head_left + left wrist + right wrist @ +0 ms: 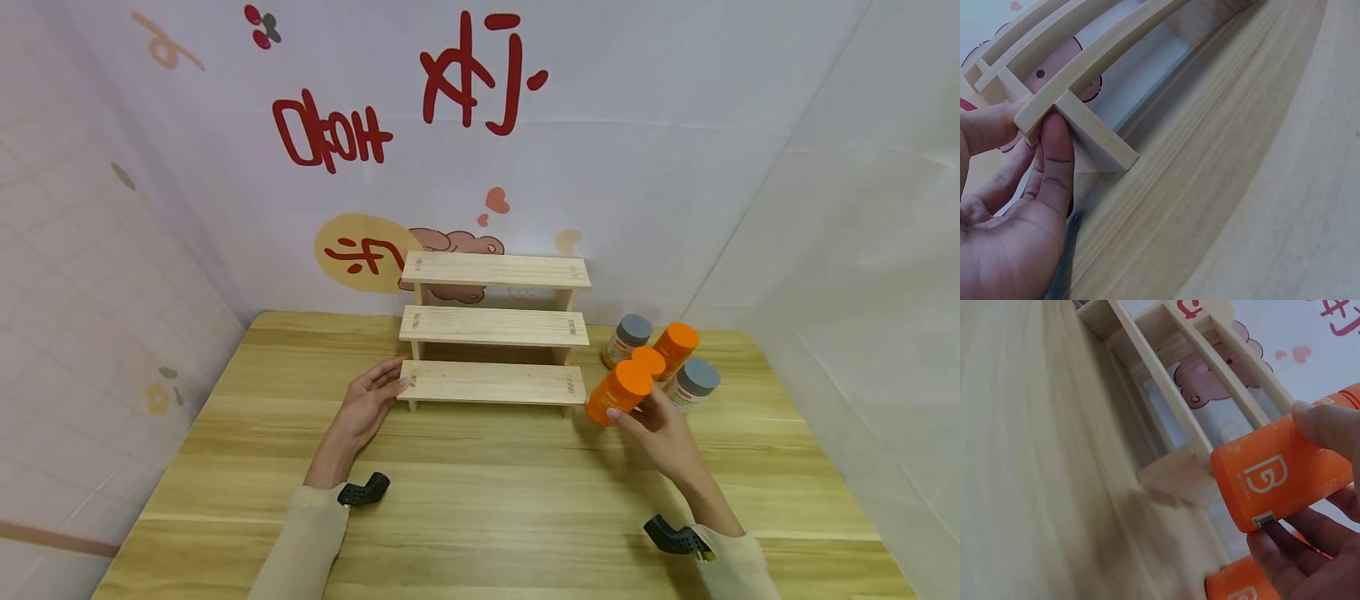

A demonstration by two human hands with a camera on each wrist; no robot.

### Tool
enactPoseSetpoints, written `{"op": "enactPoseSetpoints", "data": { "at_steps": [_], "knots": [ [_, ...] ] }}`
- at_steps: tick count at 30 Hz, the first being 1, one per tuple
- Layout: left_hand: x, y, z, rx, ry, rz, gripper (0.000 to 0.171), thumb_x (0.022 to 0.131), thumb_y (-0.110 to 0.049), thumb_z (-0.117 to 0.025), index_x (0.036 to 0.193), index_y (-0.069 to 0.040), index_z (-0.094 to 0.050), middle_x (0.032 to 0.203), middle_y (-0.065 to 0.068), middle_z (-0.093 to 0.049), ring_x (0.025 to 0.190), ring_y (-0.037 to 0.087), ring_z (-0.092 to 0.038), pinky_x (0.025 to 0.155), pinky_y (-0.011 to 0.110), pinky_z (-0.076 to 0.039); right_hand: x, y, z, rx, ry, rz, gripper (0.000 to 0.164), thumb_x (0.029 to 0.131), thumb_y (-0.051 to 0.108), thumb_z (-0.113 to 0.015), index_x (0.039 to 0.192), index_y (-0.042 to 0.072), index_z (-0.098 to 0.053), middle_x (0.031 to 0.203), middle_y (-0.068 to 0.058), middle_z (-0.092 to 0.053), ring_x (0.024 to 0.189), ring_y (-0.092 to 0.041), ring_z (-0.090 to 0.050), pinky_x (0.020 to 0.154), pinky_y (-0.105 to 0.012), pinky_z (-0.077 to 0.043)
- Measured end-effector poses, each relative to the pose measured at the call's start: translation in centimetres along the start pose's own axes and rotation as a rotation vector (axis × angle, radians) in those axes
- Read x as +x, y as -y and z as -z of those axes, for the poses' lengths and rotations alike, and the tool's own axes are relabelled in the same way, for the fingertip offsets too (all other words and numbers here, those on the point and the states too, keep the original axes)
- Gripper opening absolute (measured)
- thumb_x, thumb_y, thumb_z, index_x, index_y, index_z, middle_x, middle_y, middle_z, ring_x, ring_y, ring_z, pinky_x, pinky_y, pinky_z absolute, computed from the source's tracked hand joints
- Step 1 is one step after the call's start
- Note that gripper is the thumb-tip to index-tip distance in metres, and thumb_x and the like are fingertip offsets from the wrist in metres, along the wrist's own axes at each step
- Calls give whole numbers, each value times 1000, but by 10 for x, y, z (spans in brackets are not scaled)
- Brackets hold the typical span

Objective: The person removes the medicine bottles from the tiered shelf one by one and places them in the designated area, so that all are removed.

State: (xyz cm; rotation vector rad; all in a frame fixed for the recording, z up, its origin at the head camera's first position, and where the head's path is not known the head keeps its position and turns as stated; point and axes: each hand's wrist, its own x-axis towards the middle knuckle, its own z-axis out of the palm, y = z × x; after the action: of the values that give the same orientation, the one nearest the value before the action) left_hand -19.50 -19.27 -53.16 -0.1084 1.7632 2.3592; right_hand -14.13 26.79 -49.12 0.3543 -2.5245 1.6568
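Note:
A three-step wooden shelf (491,383) stands on the table against the back wall. My left hand (367,406) grips the left end of its lowest step, thumb on top and fingers underneath, as the left wrist view shows. In my right hand (660,433) is an orange pill bottle (621,392), held between thumb and fingers at the right end of that step. The right wrist view shows this orange bottle (1282,465) tilted, with a white letter B and a small barcode. Behind it stands another orange bottle (648,361), partly hidden.
Past the right hand stand a third orange bottle (677,346) and two grey-capped bottles, one at the back (628,337) and one farther right (694,382). A printed white cloth wall (637,167) rises behind the wooden table (480,508).

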Motion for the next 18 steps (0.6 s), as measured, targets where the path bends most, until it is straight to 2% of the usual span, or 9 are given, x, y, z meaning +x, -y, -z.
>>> {"op": "enactPoseSetpoints", "data": {
  "at_steps": [4,13,18],
  "knots": [
    [1,1,-1,0,8,-1,62,99,-1,-64,155,1,-40,125,2,-55,107,8,-61,87,18,-54,-8,-5,6,20,-15,-2,54,95,4,-72,144,2,-50,127,21,-61,115,7,-60,96,-10,-50],
    [0,-1,-2,-2,6,2,62,99,-2,-65,156,0,-40,125,1,-55,108,7,-60,88,17,-53,-18,-22,17,-31,-16,-59,56,96,11,-72,147,6,-49,126,22,-59,113,9,-59,92,-10,-52],
    [-1,-1,-1,-2,7,3,62,99,-1,-64,156,0,-39,125,1,-55,108,7,-60,87,17,-53,-23,-30,21,-50,-23,-61,56,96,11,-73,146,5,-50,124,22,-60,113,10,-59,92,-10,-51]
  ]
}}
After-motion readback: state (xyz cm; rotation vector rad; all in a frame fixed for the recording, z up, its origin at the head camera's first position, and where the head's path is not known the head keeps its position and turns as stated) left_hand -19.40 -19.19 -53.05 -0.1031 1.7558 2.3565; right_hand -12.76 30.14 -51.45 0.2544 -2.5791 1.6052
